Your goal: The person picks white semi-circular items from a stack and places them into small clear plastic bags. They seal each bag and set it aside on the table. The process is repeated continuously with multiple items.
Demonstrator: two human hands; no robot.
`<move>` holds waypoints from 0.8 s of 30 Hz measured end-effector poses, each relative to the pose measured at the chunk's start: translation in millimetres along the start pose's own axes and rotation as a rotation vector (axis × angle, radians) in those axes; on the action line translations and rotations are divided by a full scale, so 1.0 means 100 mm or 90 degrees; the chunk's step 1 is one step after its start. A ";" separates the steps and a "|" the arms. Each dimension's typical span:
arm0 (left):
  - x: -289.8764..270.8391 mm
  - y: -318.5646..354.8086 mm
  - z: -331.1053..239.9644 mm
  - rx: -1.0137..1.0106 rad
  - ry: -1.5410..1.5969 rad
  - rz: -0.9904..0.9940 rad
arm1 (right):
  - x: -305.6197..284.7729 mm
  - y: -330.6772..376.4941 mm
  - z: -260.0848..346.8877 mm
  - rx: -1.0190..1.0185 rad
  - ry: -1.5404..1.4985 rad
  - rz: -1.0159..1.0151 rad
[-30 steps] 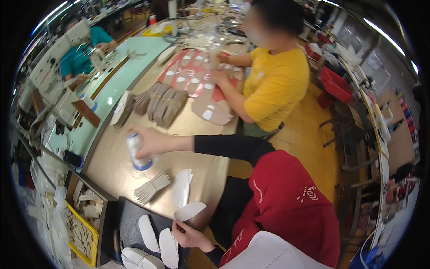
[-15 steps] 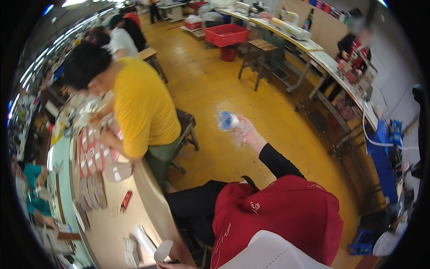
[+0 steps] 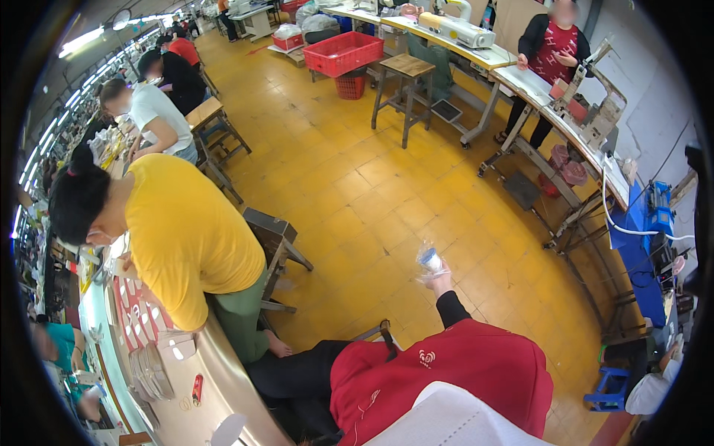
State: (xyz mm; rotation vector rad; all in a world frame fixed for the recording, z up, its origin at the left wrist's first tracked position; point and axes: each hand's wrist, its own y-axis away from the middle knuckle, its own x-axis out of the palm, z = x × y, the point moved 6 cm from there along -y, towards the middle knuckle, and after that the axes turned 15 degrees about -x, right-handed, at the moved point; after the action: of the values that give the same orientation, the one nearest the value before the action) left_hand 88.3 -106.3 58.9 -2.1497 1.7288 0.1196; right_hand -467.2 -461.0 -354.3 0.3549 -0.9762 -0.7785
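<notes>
Yellow floor [image 3: 357,193] behind — right hand [image 3: 437,276] raised, gripping clear bottle [image 3: 429,259]; left hand unseen.

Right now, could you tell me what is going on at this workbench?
The person wearing the camera has turned away from the workbench and holds a small clear bottle in the right hand, lifted over the yellow floor. The left hand is out of view. Beside them, a co-worker in a yellow shirt bends over the workbench, where flat cut pieces lie stacked.
</notes>
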 end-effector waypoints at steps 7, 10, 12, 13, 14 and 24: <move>0.30 0.05 -0.21 -0.019 0.042 0.067 | 0.60 -0.81 1.02 -0.108 -0.008 -0.009; 0.36 0.05 -0.27 -0.036 0.057 0.083 | 2.09 -1.00 2.55 -0.308 0.063 0.141; 0.39 0.07 -0.32 -0.050 0.071 0.092 | 3.13 -0.93 3.64 -0.365 -0.015 0.175; 0.41 0.08 -0.34 -0.058 0.076 0.098 | 3.57 -0.84 4.04 -0.383 -0.028 0.198; 0.42 0.09 -0.36 -0.065 0.081 0.102 | 3.95 -0.71 4.39 -0.440 -0.049 0.225; 0.17 -0.19 -0.36 -0.088 0.117 0.129 | 4.72 -0.12 2.72 -0.477 -0.029 0.338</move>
State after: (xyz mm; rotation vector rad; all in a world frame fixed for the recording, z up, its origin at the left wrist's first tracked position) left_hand 104.2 -130.9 91.7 -2.1338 2.0993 0.1005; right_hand -548.6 -794.9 68.5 -0.5548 -0.7059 -0.6068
